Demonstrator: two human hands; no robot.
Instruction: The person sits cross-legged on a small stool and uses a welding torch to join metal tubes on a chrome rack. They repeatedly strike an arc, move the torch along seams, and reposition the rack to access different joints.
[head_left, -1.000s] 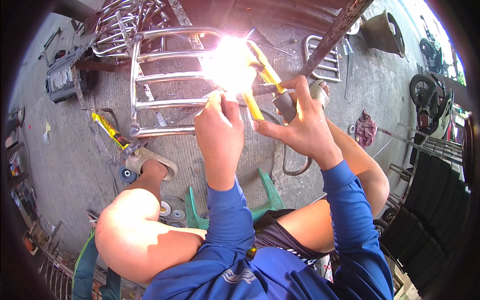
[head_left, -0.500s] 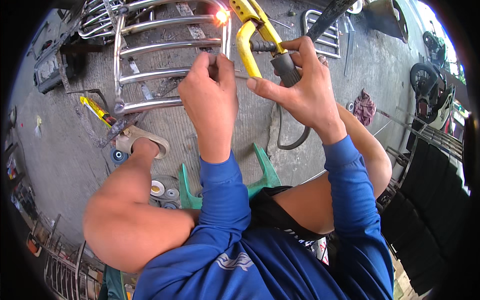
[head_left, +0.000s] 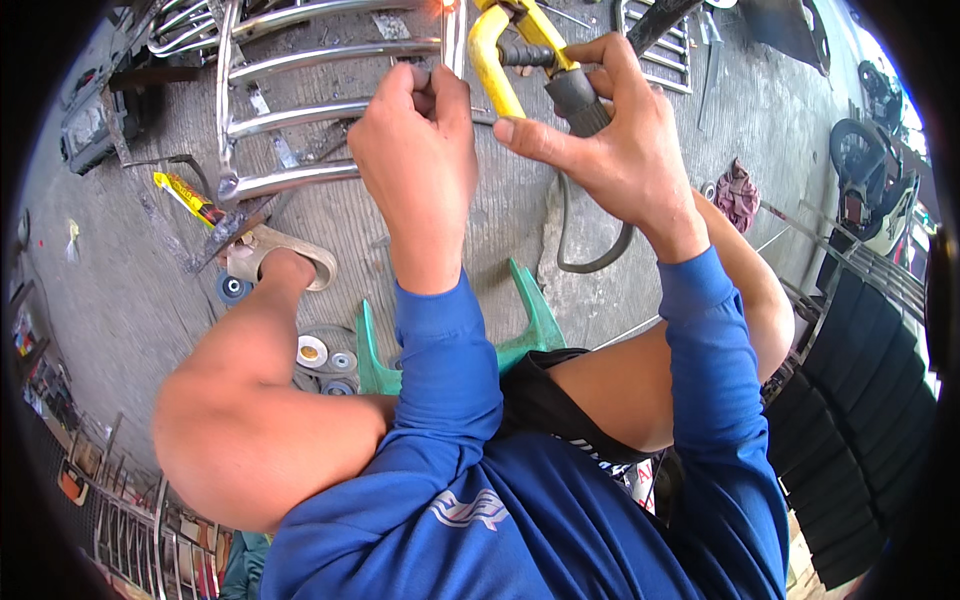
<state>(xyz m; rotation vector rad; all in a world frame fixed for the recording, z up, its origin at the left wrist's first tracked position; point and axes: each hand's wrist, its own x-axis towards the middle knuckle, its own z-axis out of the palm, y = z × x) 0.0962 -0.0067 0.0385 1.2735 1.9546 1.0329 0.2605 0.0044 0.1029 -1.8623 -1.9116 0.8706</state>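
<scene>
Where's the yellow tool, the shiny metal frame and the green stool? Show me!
Yellow tool (head_left: 527, 55): head view, on its dark ribbed part.
Shiny metal frame (head_left: 336, 53): head view, on one of its crossbars.
Green stool (head_left: 538, 318): head view, on its leg at the right.

holder (head_left: 491, 66): yellow; frame (head_left: 300, 117): silver; sleeves (head_left: 447, 350): blue; stool (head_left: 538, 322): green

I see my right hand (head_left: 628, 125) at one o'clock gripping the yellow clamp (head_left: 490, 65) by its handle (head_left: 577, 98). My left hand (head_left: 415, 140), at eleven, overlaps the steel frame (head_left: 300, 119); whether it holds anything, I can't tell. A rag (head_left: 737, 195) lies at two.
</scene>
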